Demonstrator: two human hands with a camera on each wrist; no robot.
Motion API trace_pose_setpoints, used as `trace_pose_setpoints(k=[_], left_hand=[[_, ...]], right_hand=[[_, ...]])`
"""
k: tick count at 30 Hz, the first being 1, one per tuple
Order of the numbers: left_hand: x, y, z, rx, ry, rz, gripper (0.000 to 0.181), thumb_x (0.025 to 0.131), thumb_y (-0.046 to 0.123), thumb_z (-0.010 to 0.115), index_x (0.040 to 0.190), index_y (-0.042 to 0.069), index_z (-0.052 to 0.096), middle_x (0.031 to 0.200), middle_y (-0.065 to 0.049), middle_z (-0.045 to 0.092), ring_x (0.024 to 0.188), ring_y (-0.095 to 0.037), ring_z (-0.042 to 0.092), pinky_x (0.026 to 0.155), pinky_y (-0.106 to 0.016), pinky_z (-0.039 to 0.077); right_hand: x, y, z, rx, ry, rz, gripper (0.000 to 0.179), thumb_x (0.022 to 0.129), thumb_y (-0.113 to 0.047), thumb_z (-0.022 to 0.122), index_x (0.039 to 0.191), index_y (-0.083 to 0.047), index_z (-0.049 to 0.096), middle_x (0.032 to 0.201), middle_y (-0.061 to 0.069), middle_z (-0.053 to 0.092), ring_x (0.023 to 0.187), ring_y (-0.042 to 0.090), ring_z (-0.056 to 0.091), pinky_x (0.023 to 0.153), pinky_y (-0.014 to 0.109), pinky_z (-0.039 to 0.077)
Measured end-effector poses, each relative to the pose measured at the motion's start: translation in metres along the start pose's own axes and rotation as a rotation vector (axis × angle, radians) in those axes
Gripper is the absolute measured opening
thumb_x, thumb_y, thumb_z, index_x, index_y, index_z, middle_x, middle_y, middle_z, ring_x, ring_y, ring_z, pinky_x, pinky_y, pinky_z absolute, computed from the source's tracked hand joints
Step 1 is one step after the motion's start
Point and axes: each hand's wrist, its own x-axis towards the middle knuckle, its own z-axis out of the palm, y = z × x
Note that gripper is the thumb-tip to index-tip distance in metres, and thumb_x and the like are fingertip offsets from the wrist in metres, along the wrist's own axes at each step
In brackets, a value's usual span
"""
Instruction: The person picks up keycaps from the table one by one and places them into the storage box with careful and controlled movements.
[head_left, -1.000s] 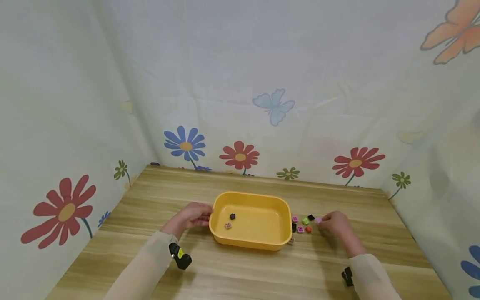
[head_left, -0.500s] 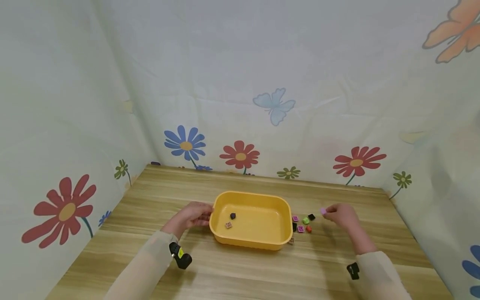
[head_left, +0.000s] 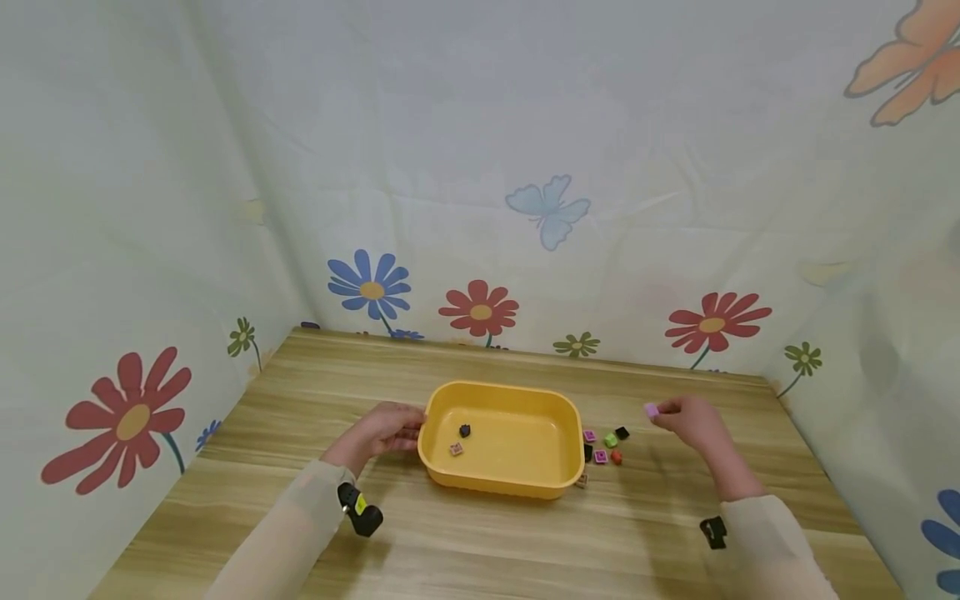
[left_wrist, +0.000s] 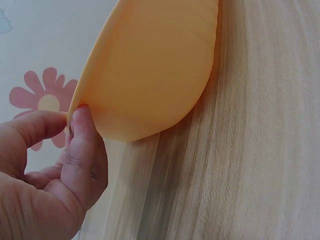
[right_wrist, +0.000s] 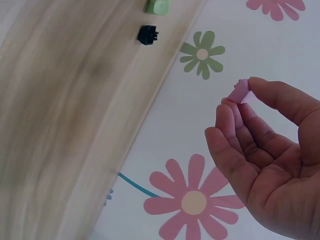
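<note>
A yellow rectangular plastic tub (head_left: 562, 450) sits in the middle of the wooden table. My left hand (head_left: 390, 427) pinches its left rim, and the left wrist view shows thumb and fingertip on either side of that rim. Over the table right of the tub, my right hand (head_left: 693, 421) holds a small pink block (right_wrist: 240, 91) between thumb and fingertips. Inside the tub lie a dark block (head_left: 465, 431) and a tan block (head_left: 456, 449).
Several small blocks lie at the tub's right side, among them a green block (head_left: 611, 440), a black block (head_left: 622, 433), an orange-red block (head_left: 617, 457) and a magenta block (head_left: 601, 457). A flower-printed curtain (head_left: 450, 208) stands behind the table (head_left: 465, 550).
My right hand has lifted the pink block off the table and moved it up, slightly right and away from the other blocks. The left hand and the tub have stayed put.
</note>
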Motion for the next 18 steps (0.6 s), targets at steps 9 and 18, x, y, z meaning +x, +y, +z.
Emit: trace_pose_setpoints(k=[9, 18], left_hand=[[0.001, 0.001, 0.000, 0.002, -0.001, -0.008, 0.045, 0.102, 0.013, 0.058, 0.140, -0.010, 0.053, 0.090, -0.004, 0.067, 0.072, -0.009, 0.064, 0.064, -0.019, 0.062], [0.000, 0.001, 0.000, 0.003, 0.002, -0.001, 0.043, 0.102, 0.012, 0.057, 0.138, -0.011, 0.054, 0.087, -0.003, 0.067, 0.070, -0.008, 0.064, 0.063, -0.019, 0.061]], right_hand=[[-0.002, -0.009, -0.009, 0.002, -0.008, -0.025, 0.040, 0.099, -0.020, 0.065, 0.119, 0.015, 0.065, 0.115, 0.033, 0.068, 0.103, 0.045, 0.066, 0.089, 0.057, 0.057], [-0.001, -0.017, -0.017, -0.003, -0.002, -0.076, 0.043, 0.100, -0.023, 0.064, 0.120, 0.015, 0.065, 0.117, 0.034, 0.068, 0.106, 0.047, 0.066, 0.090, 0.058, 0.057]])
